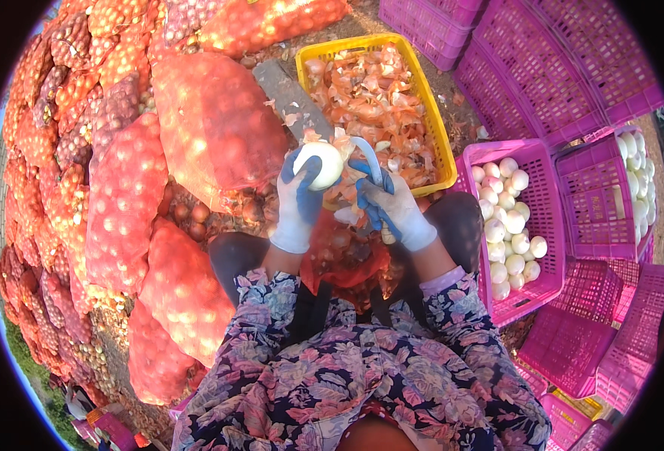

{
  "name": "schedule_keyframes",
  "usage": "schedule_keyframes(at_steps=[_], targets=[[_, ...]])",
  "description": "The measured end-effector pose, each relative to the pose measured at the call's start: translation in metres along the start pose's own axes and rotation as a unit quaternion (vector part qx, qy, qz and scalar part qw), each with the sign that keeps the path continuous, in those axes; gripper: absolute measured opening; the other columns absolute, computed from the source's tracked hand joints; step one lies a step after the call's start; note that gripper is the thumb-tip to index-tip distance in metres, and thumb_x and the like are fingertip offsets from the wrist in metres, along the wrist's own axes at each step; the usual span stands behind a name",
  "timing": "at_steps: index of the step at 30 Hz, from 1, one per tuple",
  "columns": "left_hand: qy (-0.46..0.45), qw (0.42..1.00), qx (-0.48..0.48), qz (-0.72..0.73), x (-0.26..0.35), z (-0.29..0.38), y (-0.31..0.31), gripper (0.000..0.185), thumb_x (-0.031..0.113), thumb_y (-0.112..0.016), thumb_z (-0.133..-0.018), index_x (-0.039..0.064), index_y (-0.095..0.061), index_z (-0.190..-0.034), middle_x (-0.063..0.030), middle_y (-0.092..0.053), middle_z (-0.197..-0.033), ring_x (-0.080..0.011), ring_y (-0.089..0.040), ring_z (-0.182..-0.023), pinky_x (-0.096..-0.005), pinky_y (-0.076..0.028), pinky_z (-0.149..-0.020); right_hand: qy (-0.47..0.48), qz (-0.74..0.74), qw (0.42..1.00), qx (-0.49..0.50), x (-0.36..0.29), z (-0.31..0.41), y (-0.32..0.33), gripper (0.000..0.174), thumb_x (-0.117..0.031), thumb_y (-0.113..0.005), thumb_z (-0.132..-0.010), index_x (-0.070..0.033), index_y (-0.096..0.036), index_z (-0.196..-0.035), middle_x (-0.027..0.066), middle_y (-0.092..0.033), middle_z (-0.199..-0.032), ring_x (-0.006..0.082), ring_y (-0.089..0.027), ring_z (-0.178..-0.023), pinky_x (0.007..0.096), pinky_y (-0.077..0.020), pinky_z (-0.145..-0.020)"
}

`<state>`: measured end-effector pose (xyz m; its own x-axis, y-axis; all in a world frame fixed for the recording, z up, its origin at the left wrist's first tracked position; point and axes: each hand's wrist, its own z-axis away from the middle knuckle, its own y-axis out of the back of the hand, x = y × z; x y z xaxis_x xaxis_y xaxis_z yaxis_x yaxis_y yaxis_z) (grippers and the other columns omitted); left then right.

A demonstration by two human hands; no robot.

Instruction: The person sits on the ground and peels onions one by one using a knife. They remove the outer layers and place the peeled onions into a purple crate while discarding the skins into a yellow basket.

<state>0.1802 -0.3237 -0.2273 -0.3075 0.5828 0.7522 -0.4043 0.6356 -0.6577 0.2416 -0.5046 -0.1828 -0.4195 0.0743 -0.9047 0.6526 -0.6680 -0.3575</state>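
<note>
A pale peeled onion (326,164) is held in my left hand (298,191), which wears a white and blue coated glove. My right hand (391,203), gloved the same way, grips a small curved knife (368,158) by its handle, with the blade bending up and toward the onion. Loose skin hangs by the onion's top edge. Just past my hands stands a yellow plastic crate (450,163) holding papery onion skins (374,107). Between my knees an open red mesh bag (354,273) holds unpeeled onions, partly hidden by my arms.
Full red mesh sacks of onions (219,124) stand at the left, with a large heap (55,152) behind. At my right is a pink crate (555,253) of peeled onions (509,225). Stacked purple crates (535,73) rise beyond. A grey board (292,96) lies against the yellow crate.
</note>
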Motion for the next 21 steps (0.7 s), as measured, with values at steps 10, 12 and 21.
schedule_keyframes(at_steps=[10, 12, 21], targets=[[0.043, 0.997, -0.030, 0.051, -0.017, 0.003, -0.006, 0.051, 0.002, -0.070, -0.083, -0.002, -0.051, -0.130, -0.0129, -0.062, -0.118, -0.0261, -0.065, -0.103, -0.0386, -0.056, -0.089, 0.235, 0.300, 0.896, 0.226, 0.011, -0.016, -0.008, 0.051, -0.023, -0.070, -0.089, -0.001, -0.052, -0.132, 0.0085, -0.061, -0.087, 0.0149, -0.060, -0.075, 0.0303, -0.0502, -0.066], [0.079, 0.996, -0.001, -0.041, -0.017, 0.005, -0.008, 0.052, 0.008, -0.067, -0.087, -0.001, -0.048, -0.135, -0.0138, -0.061, -0.118, -0.0277, -0.063, -0.105, -0.0399, -0.057, -0.086, 0.268, 0.326, 0.874, 0.239, 0.008, -0.016, -0.008, 0.043, -0.014, -0.063, -0.091, 0.000, -0.053, -0.130, 0.0106, -0.063, -0.088, 0.0156, -0.061, -0.075, 0.0324, -0.0505, -0.067], [0.011, 0.998, -0.051, -0.029, -0.016, 0.014, -0.011, 0.065, -0.002, -0.075, -0.078, 0.006, -0.047, -0.135, -0.0110, -0.056, -0.122, -0.0267, -0.063, -0.102, -0.0392, -0.061, -0.080, 0.225, 0.126, 0.950, 0.178, 0.020, -0.013, -0.007, 0.043, -0.010, -0.066, -0.090, -0.002, -0.054, -0.130, -0.0008, -0.057, -0.079, 0.0048, -0.051, -0.063, 0.0217, -0.0429, -0.055]])
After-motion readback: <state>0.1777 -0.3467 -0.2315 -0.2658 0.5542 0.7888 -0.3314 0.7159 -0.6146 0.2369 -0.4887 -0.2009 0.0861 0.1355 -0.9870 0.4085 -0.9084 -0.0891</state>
